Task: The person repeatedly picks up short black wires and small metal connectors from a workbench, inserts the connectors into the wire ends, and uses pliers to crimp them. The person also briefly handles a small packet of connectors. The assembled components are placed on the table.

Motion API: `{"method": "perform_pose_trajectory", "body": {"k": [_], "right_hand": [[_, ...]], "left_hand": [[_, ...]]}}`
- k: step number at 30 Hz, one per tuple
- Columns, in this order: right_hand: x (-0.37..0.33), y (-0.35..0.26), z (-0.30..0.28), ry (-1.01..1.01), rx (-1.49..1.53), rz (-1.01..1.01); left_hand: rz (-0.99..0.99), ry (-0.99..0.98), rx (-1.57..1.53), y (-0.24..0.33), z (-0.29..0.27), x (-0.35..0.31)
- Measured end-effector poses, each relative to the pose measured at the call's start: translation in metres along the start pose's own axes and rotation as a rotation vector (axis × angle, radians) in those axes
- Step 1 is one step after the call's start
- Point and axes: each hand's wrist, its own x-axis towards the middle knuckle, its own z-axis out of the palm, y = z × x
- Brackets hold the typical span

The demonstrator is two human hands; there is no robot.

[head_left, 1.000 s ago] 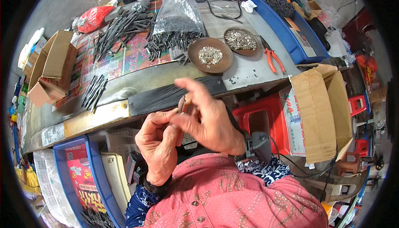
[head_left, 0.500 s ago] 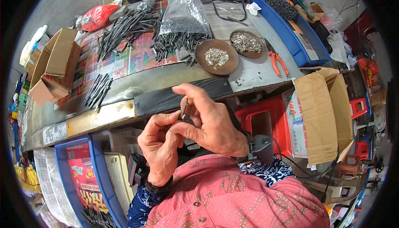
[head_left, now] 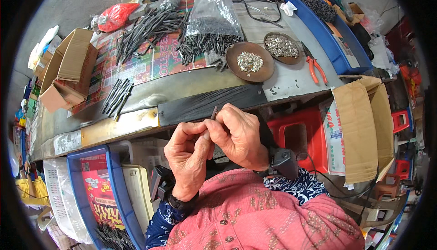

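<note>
Close together before my chest, my left hand [head_left: 187, 153] and my right hand [head_left: 240, 137] are both closed in a pinch on a short, thin dark strip [head_left: 214, 112]. Its upper end sticks up past my fingertips; its lower part is hidden by them. Beyond my hands, at the table edge, lies a black covering [head_left: 209, 104]. Farther back sit a brown dish of small silvery metal pieces [head_left: 250, 63] and a second such dish [head_left: 282, 48]. Black strips [head_left: 117, 99] lie in a small bunch on the left of the table.
Red-handled pliers [head_left: 315, 68] rest right of the dishes. A clear bag [head_left: 215, 13] spills short black pieces beside a heap of long black strips [head_left: 145, 29]. Cardboard boxes [head_left: 73, 63] flank both sides. Blue trays [head_left: 108, 172] and a red stool [head_left: 298, 134] stand nearby.
My right index finger and thumb, spread apart before, have closed on the dark strip. The strip now leans to the right. The whole view has shifted slightly.
</note>
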Motion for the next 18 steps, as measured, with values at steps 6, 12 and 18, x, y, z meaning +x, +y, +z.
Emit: {"method": "perform_pose_trajectory", "body": {"k": [6,12,18], "right_hand": [[0.007,0.008,0.001,0.003,0.046,-0.065],[0.015,0.030,-0.027,-0.029,0.031,0.143],[0.014,0.046,-0.032,0.000,0.222,0.263]], "left_hand": [[0.096,-0.024,0.117,-0.001,-0.001,0.004],[0.348,-0.058,0.914,0.014,-0.034,0.022],[0.525,-0.082,1.374,0.026,-0.064,0.036]]}}
